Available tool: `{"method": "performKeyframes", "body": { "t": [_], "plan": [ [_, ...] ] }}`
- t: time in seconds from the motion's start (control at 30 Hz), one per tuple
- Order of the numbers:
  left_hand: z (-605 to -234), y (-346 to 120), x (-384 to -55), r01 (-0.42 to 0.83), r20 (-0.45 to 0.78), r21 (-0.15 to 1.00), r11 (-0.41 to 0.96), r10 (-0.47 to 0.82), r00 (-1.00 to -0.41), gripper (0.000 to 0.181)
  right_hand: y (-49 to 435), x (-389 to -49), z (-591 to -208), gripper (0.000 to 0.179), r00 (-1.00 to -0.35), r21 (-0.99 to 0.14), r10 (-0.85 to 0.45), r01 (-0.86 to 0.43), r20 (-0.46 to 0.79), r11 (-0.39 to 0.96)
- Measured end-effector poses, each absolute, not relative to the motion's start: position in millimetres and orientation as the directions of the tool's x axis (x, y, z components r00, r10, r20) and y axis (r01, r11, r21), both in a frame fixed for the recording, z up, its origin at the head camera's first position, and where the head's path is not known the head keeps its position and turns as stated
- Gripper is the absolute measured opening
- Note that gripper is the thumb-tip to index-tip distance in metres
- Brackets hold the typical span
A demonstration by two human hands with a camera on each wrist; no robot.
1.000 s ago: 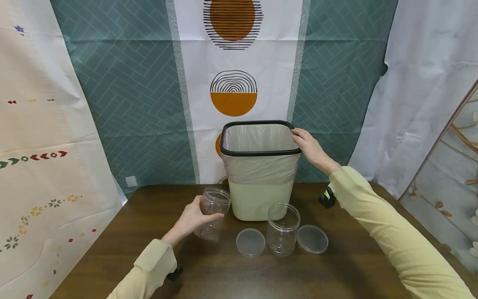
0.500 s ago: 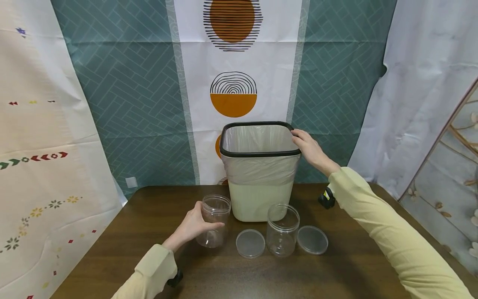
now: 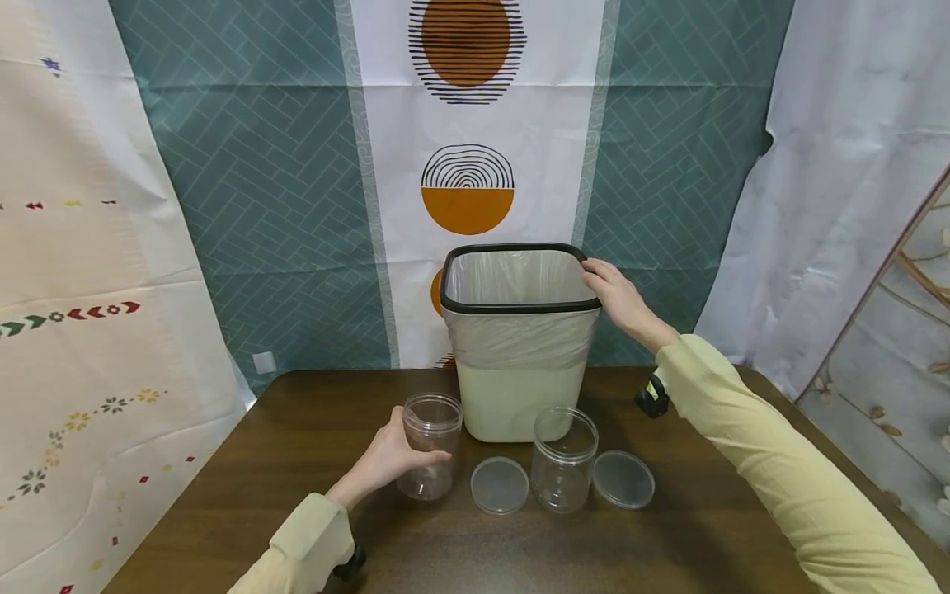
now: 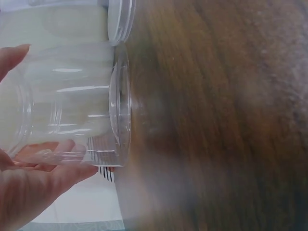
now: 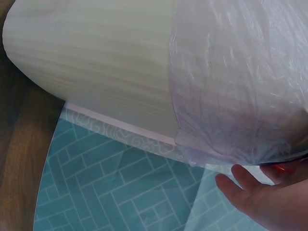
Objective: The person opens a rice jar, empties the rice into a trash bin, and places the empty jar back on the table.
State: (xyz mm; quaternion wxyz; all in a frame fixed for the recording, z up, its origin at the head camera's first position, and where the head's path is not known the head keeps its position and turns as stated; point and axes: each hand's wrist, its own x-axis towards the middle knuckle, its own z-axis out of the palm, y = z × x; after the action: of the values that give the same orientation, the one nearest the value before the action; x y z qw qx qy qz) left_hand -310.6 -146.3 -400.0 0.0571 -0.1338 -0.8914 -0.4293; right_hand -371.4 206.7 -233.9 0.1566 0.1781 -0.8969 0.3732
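Note:
My left hand [image 3: 389, 458] grips a clear plastic jar [image 3: 427, 482] with its thumb and fingers round the upper body. Standing upright at the table, the jar has no lid on its mouth. In the left wrist view its base [image 4: 121, 106] is right at the wood. A second clear open jar [image 3: 562, 483] stands to the right, between two round clear lids, one on its left [image 3: 500, 485] and one on its right [image 3: 623, 479]. My right hand [image 3: 625, 299] holds the black rim of a cream trash bin [image 3: 519, 404] at its right side.
A translucent bag lines the bin and folds over its outside [image 5: 226, 86]. The brown wooden table [image 3: 460, 561] ends just behind the bin at a hanging patterned cloth [image 3: 289, 206]. White marbled cloth [image 3: 824, 190] hangs on the right.
My left hand has lowered the jar and brought it from a tilt to upright. My right hand has kept its place on the bin's rim.

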Motion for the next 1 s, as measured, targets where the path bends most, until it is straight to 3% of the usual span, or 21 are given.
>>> {"method": "performKeyframes", "body": {
  "t": [0.37, 1.0],
  "plan": [
    [-407.5, -149.8, -297.0, 0.306, 0.253, 0.770, 0.561, 0.172, -0.952, 0.075, 206.2, -371.0, -234.4, 0.050, -0.891, -0.616, -0.208, -0.433, 0.404, 0.658],
    [-421.0, -146.9, -292.3, 0.364, 0.283, 0.830, 0.423, 0.243, -0.928, 0.077, 206.5, -369.6, -232.6, 0.051, -0.894, -0.609, -0.204, -0.426, 0.400, 0.669]
  ]
}}
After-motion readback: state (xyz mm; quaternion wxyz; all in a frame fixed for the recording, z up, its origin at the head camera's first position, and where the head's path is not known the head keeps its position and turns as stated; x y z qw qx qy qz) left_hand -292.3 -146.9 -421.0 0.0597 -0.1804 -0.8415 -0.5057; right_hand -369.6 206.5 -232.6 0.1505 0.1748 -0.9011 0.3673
